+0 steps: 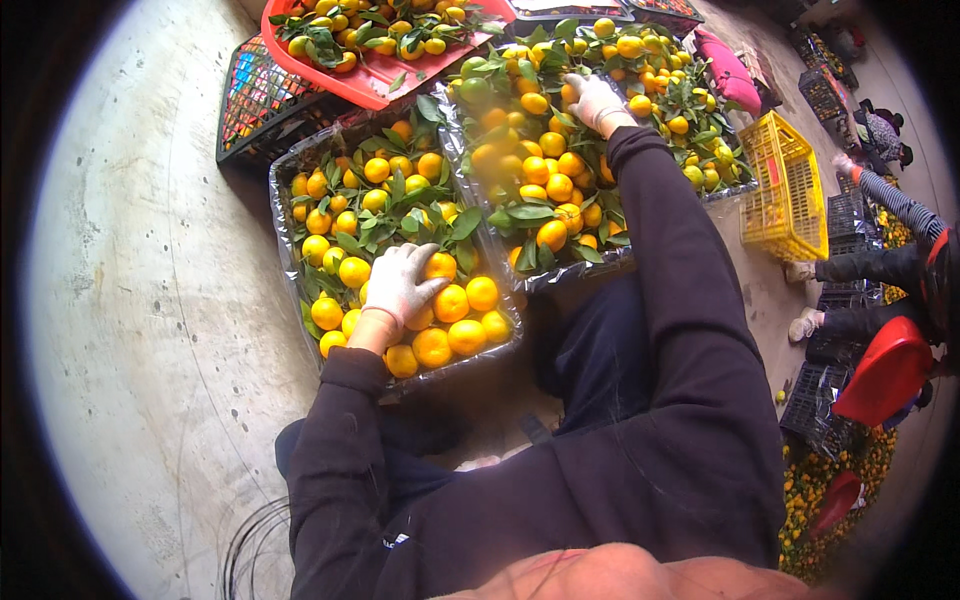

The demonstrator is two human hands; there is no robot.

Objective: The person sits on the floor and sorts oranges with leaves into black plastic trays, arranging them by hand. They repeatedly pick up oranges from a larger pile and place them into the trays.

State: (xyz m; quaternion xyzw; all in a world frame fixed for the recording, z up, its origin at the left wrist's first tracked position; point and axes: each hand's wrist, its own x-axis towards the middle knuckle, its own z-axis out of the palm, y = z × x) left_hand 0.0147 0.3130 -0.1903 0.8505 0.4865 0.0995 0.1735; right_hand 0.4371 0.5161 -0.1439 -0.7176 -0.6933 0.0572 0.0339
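Note:
Two plastic-lined crates of small orange citrus fruits with green leaves lie before me. My left hand (405, 285), in a white glove, rests on the fruit of the left crate (281, 217), its fingers against an orange fruit (440, 266). Larger orange fruits (451, 304) sit close together in that crate's near right corner. My right hand (594, 101), also gloved, reaches into the far part of the right crate (551, 279); its fingertips touch an orange fruit (570, 94). Whether either hand grips its fruit cannot be told. A blurred haze covers part of the right crate's left side.
A red plastic scoop-like tray (401, 79) with leafy fruit lies across a black crate (262, 97) at the back left. An upright yellow crate (784, 191) and a pink bundle (726, 71) are to the right. Beyond are other people, black crates (814, 405) and piled fruit (806, 517).

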